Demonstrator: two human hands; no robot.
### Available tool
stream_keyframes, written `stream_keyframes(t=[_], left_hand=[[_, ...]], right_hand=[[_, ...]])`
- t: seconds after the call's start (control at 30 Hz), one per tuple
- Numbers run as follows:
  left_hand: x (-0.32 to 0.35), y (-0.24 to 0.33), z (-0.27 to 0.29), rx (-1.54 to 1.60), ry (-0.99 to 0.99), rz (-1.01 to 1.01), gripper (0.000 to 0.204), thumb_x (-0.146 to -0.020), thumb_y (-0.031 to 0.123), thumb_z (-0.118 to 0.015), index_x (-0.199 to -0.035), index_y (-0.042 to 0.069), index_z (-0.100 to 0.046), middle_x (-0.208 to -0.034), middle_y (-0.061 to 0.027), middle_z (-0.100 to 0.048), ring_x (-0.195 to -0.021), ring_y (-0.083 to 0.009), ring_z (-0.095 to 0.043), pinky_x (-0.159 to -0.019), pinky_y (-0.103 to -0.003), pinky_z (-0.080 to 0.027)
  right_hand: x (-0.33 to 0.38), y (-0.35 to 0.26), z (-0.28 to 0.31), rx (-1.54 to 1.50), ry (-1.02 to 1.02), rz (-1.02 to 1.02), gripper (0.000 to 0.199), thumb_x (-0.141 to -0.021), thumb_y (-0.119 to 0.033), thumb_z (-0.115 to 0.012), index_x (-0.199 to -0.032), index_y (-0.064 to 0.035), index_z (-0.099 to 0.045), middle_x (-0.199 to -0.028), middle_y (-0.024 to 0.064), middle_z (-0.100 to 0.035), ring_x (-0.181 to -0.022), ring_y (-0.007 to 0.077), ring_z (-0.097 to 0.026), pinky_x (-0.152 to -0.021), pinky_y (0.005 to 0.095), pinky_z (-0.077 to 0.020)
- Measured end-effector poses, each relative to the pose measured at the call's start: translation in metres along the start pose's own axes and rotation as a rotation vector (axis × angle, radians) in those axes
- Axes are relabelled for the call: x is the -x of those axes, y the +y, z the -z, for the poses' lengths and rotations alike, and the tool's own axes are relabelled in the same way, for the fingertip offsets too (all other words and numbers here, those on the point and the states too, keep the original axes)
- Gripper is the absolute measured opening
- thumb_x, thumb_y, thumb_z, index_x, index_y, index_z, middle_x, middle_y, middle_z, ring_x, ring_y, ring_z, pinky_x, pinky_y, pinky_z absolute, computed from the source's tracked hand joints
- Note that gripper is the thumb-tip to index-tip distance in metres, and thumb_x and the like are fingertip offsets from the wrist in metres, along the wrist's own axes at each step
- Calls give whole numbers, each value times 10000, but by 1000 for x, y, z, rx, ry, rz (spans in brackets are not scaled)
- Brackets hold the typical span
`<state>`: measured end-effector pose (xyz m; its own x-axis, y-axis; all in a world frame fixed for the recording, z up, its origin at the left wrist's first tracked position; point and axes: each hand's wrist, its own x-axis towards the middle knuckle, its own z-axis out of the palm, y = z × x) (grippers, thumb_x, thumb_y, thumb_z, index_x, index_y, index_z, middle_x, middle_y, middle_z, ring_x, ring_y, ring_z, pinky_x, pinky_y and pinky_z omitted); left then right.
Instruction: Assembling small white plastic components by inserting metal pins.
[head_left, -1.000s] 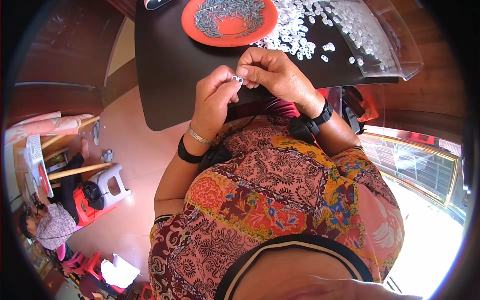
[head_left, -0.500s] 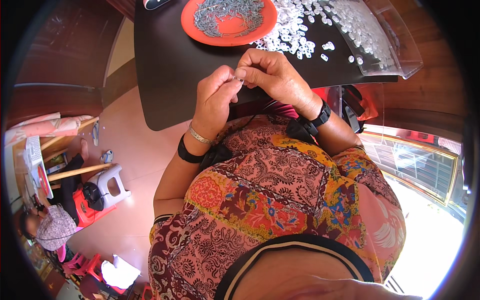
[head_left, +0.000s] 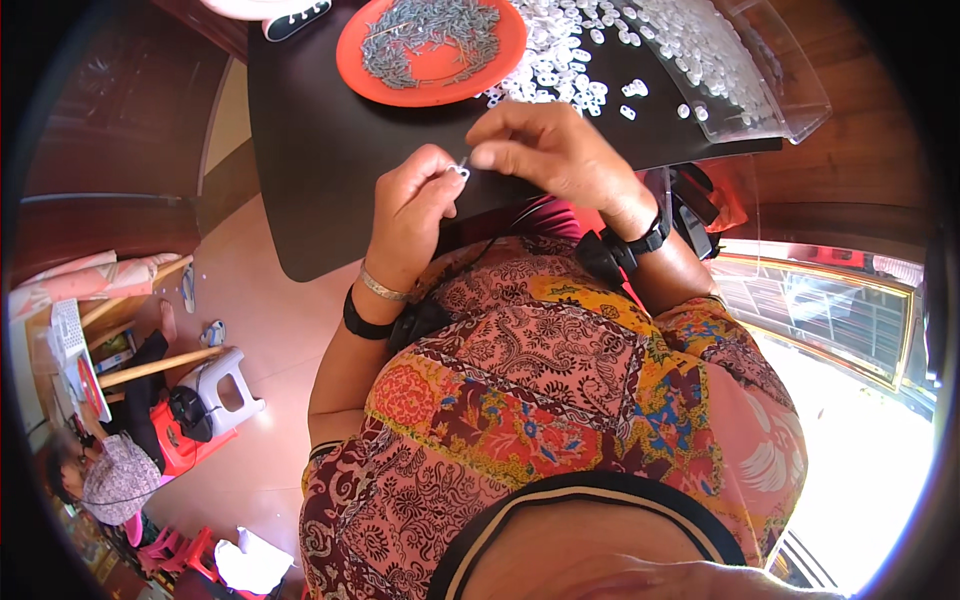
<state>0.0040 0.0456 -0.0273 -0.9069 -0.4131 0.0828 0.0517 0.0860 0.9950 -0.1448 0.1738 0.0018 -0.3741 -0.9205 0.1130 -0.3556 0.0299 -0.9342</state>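
Both hands had drifted apart slightly; left hand (head_left: 415,205) and right hand (head_left: 545,150) pinched one small white clip (head_left: 462,170), which I feared could slip onto the counter (head_left: 320,150).

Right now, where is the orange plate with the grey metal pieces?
The orange plate sits at the top of the head view on the black table, left of the white plastic pieces and beyond both hands.

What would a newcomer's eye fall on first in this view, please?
Probably the two hands meeting at the near edge of the black table, the left hand and right hand pinching a tiny white piece between them. Beyond them sit an orange plate of grey metal bits and scattered white pieces.
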Motion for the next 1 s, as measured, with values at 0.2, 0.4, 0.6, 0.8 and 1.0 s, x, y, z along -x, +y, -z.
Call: stream_keyframes(t=[0.2, 0.4, 0.6, 0.8, 1.0], left_hand=[[2, 3, 3, 102, 2, 63, 139, -865, 89, -498, -739, 30, -504, -626, -10, -489, -586, -89, -449, -573, -235, -365], [3, 4, 1, 92, 19, 67, 139, -863, 85, -494, -738, 27, -502, -626, -11, -486, -587, -91, -452, -577, -237, -368], [3, 4, 1, 89, 20, 64, 142, -862, 84, -490, -736, 19, -501, -629, -16, -490, -590, -94, -455, -581, -238, -369], [3, -3, 3, 117, 23, 7, 142, -864, 109, -542, -765, 7, -534, -611, 0, -510, -569, -55, -452, -527, -221, -355], [2, -1, 2, 109, 26, 9, 139, -860, 107, -544, -764, 7, -536, -610, -1, -509, -567, -56, -455, -523, -224, -355]], right_hand=[[-12, 20, 55, 353, 372, 19, 221, -846, -241, -655, -936, -41, -687, -786, 103, -680, -688, 172, -645, -651, 291, -498], [-28, 28, 48, 757, 332, 92, 243, -799, -306, -670, -912, -92, -691, -786, 88, -666, -710, 244, -645, -638, 343, -503], [-32, 28, 43, 914, 347, 104, 214, -789, -300, -675, -885, -109, -682, -736, 59, -649, -682, 231, -643, -619, 346, -494], [-25, 34, 57, 833, 294, 22, 172, -809, -250, -633, -888, -101, -668, -724, 77, -649, -677, 238, -643, -617, 344, -489], [-28, 38, 63, 815, 321, 70, 185, -802, -230, -646, -944, -117, -680, -798, 81, -655, -707, 246, -641, -636, 349, -493]])
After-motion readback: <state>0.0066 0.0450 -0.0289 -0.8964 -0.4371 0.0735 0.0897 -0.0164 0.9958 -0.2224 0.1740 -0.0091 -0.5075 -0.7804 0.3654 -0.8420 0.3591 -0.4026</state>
